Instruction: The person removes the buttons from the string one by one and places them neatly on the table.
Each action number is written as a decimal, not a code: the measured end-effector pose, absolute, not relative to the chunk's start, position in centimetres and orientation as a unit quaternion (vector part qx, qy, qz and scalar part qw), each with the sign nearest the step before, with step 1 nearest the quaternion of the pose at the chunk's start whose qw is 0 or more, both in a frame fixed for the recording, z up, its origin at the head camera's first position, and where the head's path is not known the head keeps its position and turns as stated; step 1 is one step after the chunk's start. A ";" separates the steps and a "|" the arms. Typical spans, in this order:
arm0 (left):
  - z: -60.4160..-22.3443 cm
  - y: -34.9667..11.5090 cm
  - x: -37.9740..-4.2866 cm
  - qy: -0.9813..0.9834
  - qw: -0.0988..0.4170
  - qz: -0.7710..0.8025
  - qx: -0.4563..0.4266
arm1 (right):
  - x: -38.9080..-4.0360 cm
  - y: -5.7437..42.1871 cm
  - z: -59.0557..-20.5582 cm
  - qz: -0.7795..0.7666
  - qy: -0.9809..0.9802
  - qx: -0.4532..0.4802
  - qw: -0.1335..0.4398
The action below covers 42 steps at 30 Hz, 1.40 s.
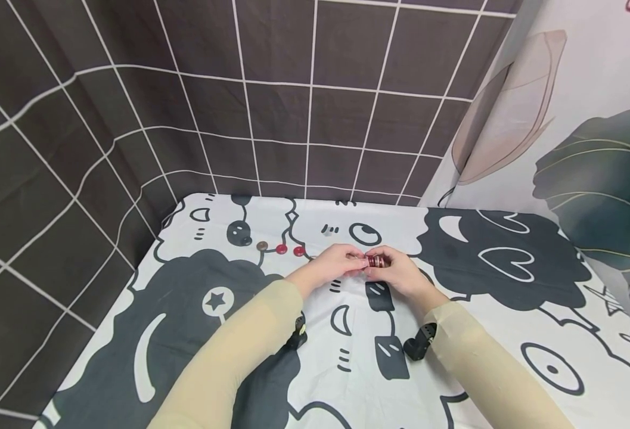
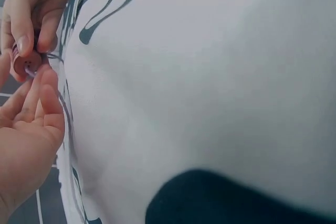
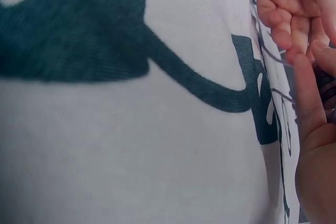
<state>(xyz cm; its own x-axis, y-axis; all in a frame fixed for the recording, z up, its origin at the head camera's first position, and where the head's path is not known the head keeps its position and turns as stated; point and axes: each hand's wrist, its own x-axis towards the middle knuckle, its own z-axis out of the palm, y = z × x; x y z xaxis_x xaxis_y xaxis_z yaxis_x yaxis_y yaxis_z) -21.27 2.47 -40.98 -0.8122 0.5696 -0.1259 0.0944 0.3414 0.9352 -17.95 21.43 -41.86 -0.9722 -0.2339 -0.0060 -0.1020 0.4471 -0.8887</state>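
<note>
A short stack of red and pale buttons (image 1: pixel 376 261) sits in the fingers of my right hand (image 1: pixel 402 273), which grips it from the right. My left hand (image 1: pixel 340 261) meets it from the left, fingertips right at the front button. In the left wrist view that dull red round button (image 2: pixel 22 62) faces my left fingers, and a thin greyish cord (image 2: pixel 67 109) hangs beside them. A bit of cord shows at the button's holes, where my left fingertips pinch it. The right wrist view shows cord (image 3: pixel 271 53) running to both hands; fingers partly hide the stack.
A brown button (image 1: pixel 261 245) and two red buttons, one red button (image 1: pixel 281 249) beside another red button (image 1: pixel 299 251), lie left of my hands on the patterned white cloth (image 1: pixel 315 310). Behind the table hangs a dark grid curtain (image 1: pixel 277 113).
</note>
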 end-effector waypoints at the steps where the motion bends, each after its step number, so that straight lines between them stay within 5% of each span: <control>1: -41.0 2.5 -21.2 0.788 0.223 0.534 0.211 | -17.9 21.4 -41.8 -0.514 0.849 -0.099 0.064; 42: -40.7 2.1 -21.1 0.741 0.246 0.602 0.166 | -16.6 20.6 -39.3 -0.513 0.850 -0.107 0.061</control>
